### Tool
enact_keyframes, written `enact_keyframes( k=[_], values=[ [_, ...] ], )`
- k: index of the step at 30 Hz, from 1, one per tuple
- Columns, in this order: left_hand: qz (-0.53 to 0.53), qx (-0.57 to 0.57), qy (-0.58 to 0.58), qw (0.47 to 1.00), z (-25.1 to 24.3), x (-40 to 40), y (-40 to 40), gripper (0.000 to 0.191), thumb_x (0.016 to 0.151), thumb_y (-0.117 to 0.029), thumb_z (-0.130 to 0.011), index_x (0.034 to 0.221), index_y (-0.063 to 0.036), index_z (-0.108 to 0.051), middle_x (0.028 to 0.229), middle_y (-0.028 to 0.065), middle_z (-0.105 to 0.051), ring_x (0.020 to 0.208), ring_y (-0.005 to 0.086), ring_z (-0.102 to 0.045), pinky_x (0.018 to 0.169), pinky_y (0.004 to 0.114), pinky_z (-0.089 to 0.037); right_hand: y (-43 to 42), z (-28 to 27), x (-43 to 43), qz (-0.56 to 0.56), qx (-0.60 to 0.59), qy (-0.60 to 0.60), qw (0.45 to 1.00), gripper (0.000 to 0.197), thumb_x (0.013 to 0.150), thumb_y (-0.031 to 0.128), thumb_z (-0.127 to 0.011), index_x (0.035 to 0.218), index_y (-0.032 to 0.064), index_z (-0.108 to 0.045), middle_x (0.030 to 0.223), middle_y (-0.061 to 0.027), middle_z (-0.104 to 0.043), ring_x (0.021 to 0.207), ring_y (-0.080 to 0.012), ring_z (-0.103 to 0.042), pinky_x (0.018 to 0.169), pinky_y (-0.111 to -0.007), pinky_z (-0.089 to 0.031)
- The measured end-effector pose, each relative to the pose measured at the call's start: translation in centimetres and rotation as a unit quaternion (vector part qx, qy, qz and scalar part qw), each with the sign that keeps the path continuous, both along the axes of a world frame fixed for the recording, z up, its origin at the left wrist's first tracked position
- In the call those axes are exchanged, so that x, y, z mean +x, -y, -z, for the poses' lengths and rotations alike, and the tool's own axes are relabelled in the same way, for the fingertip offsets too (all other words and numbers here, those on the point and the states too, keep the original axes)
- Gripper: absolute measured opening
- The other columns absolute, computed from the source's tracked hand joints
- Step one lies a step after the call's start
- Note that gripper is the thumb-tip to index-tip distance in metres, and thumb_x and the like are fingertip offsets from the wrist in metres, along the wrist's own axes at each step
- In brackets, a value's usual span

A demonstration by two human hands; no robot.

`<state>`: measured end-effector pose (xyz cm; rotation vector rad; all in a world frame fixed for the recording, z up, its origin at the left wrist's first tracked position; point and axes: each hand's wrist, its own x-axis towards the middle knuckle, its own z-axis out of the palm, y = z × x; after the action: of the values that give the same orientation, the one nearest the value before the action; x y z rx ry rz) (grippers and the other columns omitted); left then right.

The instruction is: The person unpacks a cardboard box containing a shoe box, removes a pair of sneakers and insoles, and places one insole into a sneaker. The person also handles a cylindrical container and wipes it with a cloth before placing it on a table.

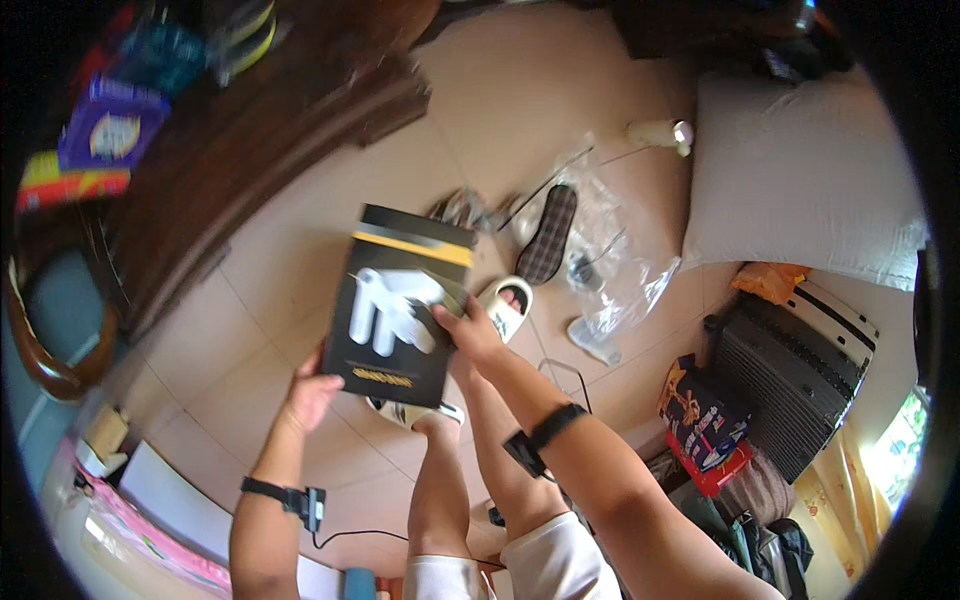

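Observation:
Both my hands hold a flat black cardboard box (401, 307) in front of me, above the tiled floor. A yellow band crosses its upper part, and a white device with several prongs is printed on its face. My left hand (311, 397) grips the lower left edge, thumb on the front. On the right edge, my right hand (476, 330) holds it, thumb over the printed face. The fingers behind the box are hidden. Each forearm wears a black strap with a small module, and a cable runs from the left one.
Beyond the box, a plaid insole (547, 234) and clear plastic wrap (626, 277) lie on the floor (300, 262). A dark wooden cabinet (300, 157) stands left. To the right are a grey cushioned surface (795, 172), a dark ribbed suitcase (772, 375) and a printed bag (701, 420).

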<state>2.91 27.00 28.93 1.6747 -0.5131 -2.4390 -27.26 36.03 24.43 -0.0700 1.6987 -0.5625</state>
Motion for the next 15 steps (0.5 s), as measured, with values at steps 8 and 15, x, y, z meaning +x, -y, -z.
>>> enact_keyframes(
  k=[8, 15],
  values=[
    [-0.316, 0.071, 0.012, 0.946, 9.4, 22.0, -3.6, 0.060, 0.088, -0.016, -0.071, 0.144, -0.0036, -0.052, 0.145, 0.0119, -0.058, 0.135, 0.0335, -0.052, 0.123, 0.051, -0.031, 2.7, 4.7, 12.1, -0.281, -0.132, -0.020, 0.950, 0.040, 0.099, 0.032, -0.059, 0.125, 0.0011, -0.065, 0.111, -0.0274, -0.072, 0.107, -0.0434, -0.068, 0.096, -0.045, -0.054],
    [-0.078, -0.171, 0.503, 0.843, 13.5, 24.6, -5.5, 0.032, 0.089, -0.001, -0.069, 0.121, -0.0018, -0.065, 0.104, 0.0052, -0.070, 0.097, 0.0179, -0.066, 0.087, 0.031, -0.055, 0.9, 1.0, 3.0, -0.313, -0.140, -0.066, 0.937, 0.028, 0.098, 0.026, -0.062, 0.117, 0.0054, -0.068, 0.108, -0.0234, -0.073, 0.104, -0.0426, -0.069, 0.094, -0.047, -0.055]
  ],
)
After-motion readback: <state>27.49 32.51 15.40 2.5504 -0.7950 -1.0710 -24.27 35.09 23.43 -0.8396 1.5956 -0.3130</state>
